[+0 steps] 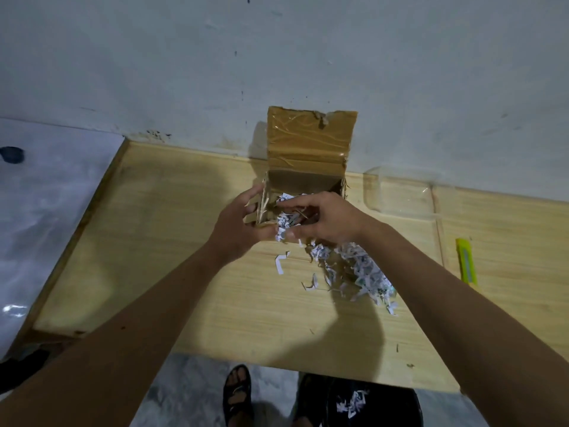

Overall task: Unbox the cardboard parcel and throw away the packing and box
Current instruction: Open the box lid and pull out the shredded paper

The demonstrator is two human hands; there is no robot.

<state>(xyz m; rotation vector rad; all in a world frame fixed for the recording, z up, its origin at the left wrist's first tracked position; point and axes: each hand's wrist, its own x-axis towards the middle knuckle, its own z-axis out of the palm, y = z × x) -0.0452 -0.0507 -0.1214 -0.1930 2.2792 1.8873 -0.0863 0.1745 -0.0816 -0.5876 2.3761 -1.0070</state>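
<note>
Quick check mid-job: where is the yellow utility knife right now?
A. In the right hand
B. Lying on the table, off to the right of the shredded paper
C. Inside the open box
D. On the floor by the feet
B: the yellow utility knife lies untouched on the wooden table, to the right of the shredded paper, while both hands work at the cardboard box.

Count: one open brown cardboard box (308, 155); one yellow utility knife (467, 261); one clear plastic container (400, 192); two bare hands; shredded white paper strips (363, 269), uncountable.
</note>
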